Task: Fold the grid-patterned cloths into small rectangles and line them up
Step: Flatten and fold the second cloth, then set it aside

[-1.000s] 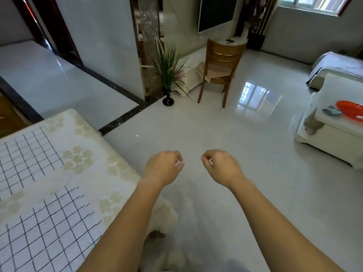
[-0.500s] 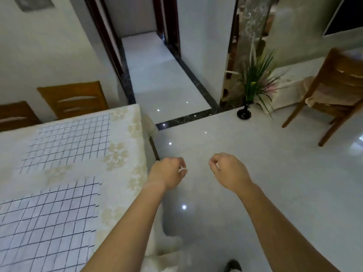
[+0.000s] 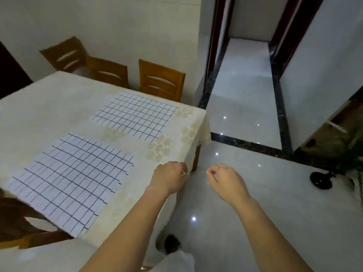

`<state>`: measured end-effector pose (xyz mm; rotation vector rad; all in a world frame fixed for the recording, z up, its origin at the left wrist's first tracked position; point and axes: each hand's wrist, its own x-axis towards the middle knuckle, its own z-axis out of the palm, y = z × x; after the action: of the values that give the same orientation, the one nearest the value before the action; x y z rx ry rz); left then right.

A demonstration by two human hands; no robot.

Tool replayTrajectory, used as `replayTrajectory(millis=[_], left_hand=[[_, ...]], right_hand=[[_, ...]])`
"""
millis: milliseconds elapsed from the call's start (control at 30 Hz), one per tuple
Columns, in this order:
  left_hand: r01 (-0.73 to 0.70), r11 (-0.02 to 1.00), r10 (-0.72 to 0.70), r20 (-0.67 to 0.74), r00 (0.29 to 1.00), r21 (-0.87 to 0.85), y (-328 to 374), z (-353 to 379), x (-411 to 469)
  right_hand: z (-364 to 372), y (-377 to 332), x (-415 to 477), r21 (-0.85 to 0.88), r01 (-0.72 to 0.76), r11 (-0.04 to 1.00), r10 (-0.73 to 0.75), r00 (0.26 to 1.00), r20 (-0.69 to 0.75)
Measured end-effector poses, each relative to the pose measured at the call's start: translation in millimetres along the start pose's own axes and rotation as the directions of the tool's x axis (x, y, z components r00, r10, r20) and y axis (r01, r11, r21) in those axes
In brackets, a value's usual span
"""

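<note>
Matt grid cloths (image 3: 72, 179), matt patterned tablecloth (image 3: 59, 107), wooden chairs (image 3: 161, 81), glossy floor (image 3: 245, 193)

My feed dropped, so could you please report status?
Left hand, right hand curled, empty. Near cloth, far cloth flat on table, untouched. Nothing in the way.

— How's the light on your feed?
— Dim and flat, operator. Your shadows are faint and soft-edged, and the near grid cloth (image 3: 72, 177) takes a bluish cast.
— Glare?
— Small white glints dot the glossy floor (image 3: 243, 107).
— Sharpness?
— Soft throughout. The plant (image 3: 351, 154) at your right edge and the dark chair (image 3: 13, 209) lower left smear, and the door frame (image 3: 216, 42) bows with the wide lens.
</note>
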<state>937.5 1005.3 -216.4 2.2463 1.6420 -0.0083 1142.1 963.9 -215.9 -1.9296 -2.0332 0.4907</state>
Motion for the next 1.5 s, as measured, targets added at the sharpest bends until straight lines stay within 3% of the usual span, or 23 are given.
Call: replayTrajectory(millis=[133, 333, 567, 833, 967, 1133, 1333, 1500], left_hand=[[-0.027, 0.998, 0.026, -0.015, 1.000, -0.053, 11, -1, 68], [-0.008, 0.994, 0.000, -0.071, 0.997, -0.112, -23, -40, 162], [0.259, 0.960, -0.261, -0.001, 0.965, -0.110, -117, -42, 179], [0.582, 0.799, -0.578, 0.072, 0.813, -0.154, -177, -24, 217], [0.692, 0.705, -0.689, 0.081, 0.720, -0.151, -183, -24, 264], [0.783, 0.595, -0.792, 0.034, 0.609, -0.181, -195, -10, 298], [0.863, 0.425, -0.854, 0.196, 0.483, -0.274, -193, 20, 313], [0.879, 0.361, -0.870, 0.226, 0.437, -0.310, -196, 30, 319]], right_hand=[[-26, 34, 62, -0.118, -0.022, 0.993, 0.018, 0.999, -0.034], [-35, 35, 172, -0.150, -0.018, 0.989, 0.019, 1.000, 0.007], [21, -29, 282, -0.076, 0.214, 0.974, -0.198, 0.964, 0.177], [96, -82, 403, -0.005, 0.510, 0.860, -0.479, 0.810, 0.339], [120, -98, 460, 0.014, 0.620, 0.784, -0.568, 0.708, 0.420], [141, -106, 522, 0.024, 0.684, 0.729, -0.617, 0.642, 0.455], [191, -110, 543, -0.072, 0.701, 0.709, -0.504, 0.576, 0.643], [221, -103, 550, -0.165, 0.684, 0.710, -0.388, 0.576, 0.719]])
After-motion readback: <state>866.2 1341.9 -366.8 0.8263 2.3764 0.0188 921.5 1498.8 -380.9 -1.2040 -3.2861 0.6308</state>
